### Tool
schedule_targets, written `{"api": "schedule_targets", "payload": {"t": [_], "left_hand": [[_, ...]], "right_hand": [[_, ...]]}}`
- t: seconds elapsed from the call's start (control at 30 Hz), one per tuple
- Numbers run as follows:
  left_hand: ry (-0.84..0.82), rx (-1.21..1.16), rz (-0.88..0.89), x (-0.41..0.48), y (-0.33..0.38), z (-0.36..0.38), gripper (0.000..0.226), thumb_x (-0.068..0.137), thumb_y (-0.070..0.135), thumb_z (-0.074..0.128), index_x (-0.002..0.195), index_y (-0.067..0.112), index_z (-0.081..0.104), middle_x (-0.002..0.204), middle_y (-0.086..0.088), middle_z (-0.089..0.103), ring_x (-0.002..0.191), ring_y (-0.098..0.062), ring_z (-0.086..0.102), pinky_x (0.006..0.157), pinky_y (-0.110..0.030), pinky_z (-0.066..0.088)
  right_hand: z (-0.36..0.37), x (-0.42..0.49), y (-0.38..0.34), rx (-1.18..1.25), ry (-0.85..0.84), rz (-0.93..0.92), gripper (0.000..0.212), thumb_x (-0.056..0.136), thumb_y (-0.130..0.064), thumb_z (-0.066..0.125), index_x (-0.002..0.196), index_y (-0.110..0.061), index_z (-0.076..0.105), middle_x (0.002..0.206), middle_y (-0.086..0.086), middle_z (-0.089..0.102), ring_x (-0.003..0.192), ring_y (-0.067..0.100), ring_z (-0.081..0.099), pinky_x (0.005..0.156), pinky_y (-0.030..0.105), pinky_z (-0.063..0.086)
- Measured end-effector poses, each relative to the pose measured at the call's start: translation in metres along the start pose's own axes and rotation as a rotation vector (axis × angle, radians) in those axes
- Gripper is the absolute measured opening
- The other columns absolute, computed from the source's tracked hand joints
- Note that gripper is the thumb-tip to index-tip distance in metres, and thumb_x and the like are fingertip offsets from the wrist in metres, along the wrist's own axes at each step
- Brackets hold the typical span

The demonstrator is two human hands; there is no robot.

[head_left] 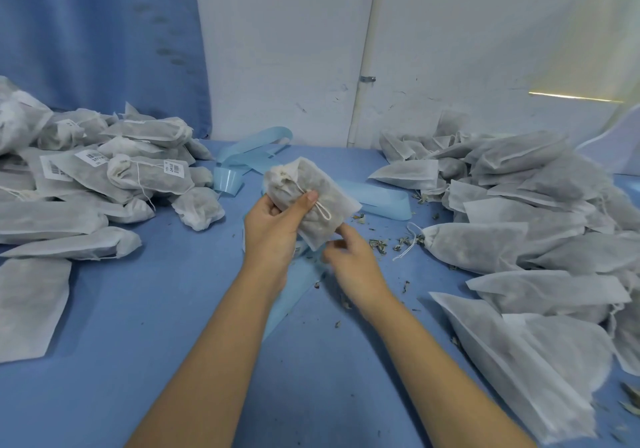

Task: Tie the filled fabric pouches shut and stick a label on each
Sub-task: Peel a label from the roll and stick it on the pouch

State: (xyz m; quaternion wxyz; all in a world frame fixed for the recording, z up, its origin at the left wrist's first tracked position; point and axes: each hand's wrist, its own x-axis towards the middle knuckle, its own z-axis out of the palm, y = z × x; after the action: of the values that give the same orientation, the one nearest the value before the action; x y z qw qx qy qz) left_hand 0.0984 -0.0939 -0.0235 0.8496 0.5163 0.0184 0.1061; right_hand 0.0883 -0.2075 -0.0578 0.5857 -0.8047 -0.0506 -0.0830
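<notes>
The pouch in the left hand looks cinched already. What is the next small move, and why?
Probably the right hand should stick a label on the pouch the left hand grips: its neck is gathered, no label shows on it, and the right hand sits by the blue backing strip.

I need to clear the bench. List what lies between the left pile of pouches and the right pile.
Head view: the left hand gripping a tied pouch, the right hand near its lower corner, plus blue strips and herb crumbs on the table.
</notes>
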Motion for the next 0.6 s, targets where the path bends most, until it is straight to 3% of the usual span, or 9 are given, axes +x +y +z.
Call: {"api": "schedule_targets", "payload": {"t": [0.07, 0.13, 0.2, 0.3, 0.4, 0.47, 0.53, 0.6], "left_hand": [[-0.019, -0.019, -0.002, 0.001, 0.0, -0.002, 0.024, 0.081, 0.009, 0.072, 0.104, 0.002, 0.065, 0.098, -0.012, 0.073, 0.093, -0.023, 0.07, 0.081, -0.034, 0.056], [-0.035, -0.035, -0.012, 0.001, 0.0, -0.005, 0.018, 0.084, 0.009, 0.068, 0.101, 0.004, 0.065, 0.093, -0.008, 0.074, 0.088, -0.019, 0.071, 0.072, -0.029, 0.057], [-0.044, -0.08, -0.026, 0.002, 0.002, -0.007, 0.014, 0.086, 0.007, 0.065, 0.1, 0.006, 0.065, 0.092, -0.007, 0.074, 0.085, -0.017, 0.071, 0.067, -0.026, 0.056], [-0.048, -0.153, -0.05, 0.001, 0.005, -0.008, 0.013, 0.085, 0.0, 0.061, 0.095, 0.006, 0.066, 0.088, -0.006, 0.073, 0.081, -0.017, 0.071, 0.068, -0.029, 0.058], [-0.02, -0.165, -0.141, 0.001, 0.006, -0.011, 0.013, 0.076, -0.002, 0.057, 0.076, 0.008, 0.065, 0.078, -0.006, 0.069, 0.073, -0.022, 0.066, 0.069, -0.031, 0.054], [0.01, -0.045, -0.201, -0.001, 0.004, -0.014, 0.011, 0.063, 0.004, 0.056, 0.073, 0.007, 0.061, 0.076, -0.01, 0.062, 0.072, -0.025, 0.058, 0.071, -0.034, 0.047], [0.037, 0.137, -0.159, -0.004, 0.001, -0.014, 0.008, 0.055, 0.005, 0.053, 0.059, 0.012, 0.052, 0.065, -0.005, 0.051, 0.066, -0.022, 0.047, 0.064, -0.03, 0.037], [0.016, 0.382, -0.058, -0.006, -0.003, -0.015, 0.028, 0.055, 0.005, 0.051, 0.04, 0.022, 0.035, 0.047, 0.01, 0.036, 0.052, -0.015, 0.034, 0.051, -0.026, 0.025]], "right_hand": [[0.006, 0.002, 0.008, -0.447, -0.008, -0.208, 0.033, 0.084, -0.004, 0.054, 0.115, -0.013, 0.057, 0.122, 0.003, 0.052, 0.113, 0.025, 0.042, 0.094, 0.027, 0.034], [0.009, 0.002, 0.015, -0.625, -0.011, -0.312, 0.036, 0.087, -0.014, 0.057, 0.124, -0.013, 0.058, 0.133, 0.0, 0.045, 0.116, 0.02, 0.029, 0.099, 0.031, 0.029], [0.01, 0.001, 0.018, -0.648, 0.023, -0.327, 0.029, 0.091, -0.022, 0.058, 0.118, -0.015, 0.063, 0.135, -0.002, 0.044, 0.116, 0.018, 0.026, 0.098, 0.032, 0.027], [0.009, 0.0, 0.016, -0.641, 0.079, -0.318, 0.02, 0.092, -0.019, 0.057, 0.108, -0.013, 0.067, 0.126, 0.005, 0.05, 0.118, 0.026, 0.03, 0.097, 0.037, 0.03], [0.009, -0.001, 0.011, -0.539, 0.116, -0.331, 0.031, 0.09, -0.011, 0.055, 0.12, -0.014, 0.06, 0.138, 0.006, 0.045, 0.12, 0.019, 0.025, 0.102, 0.04, 0.027], [0.009, -0.001, 0.01, -0.604, 0.118, -0.331, 0.029, 0.089, -0.009, 0.052, 0.115, -0.016, 0.06, 0.15, 0.005, 0.033, 0.126, 0.017, 0.02, 0.103, 0.038, 0.022], [0.008, 0.001, 0.012, -0.705, 0.131, -0.314, 0.02, 0.093, -0.013, 0.05, 0.109, -0.015, 0.061, 0.154, 0.004, 0.026, 0.132, 0.023, 0.019, 0.103, 0.038, 0.019], [0.008, 0.001, 0.013, -0.749, 0.178, -0.293, 0.016, 0.096, -0.015, 0.047, 0.104, -0.015, 0.061, 0.154, 0.003, 0.025, 0.133, 0.027, 0.02, 0.102, 0.037, 0.016]]}}
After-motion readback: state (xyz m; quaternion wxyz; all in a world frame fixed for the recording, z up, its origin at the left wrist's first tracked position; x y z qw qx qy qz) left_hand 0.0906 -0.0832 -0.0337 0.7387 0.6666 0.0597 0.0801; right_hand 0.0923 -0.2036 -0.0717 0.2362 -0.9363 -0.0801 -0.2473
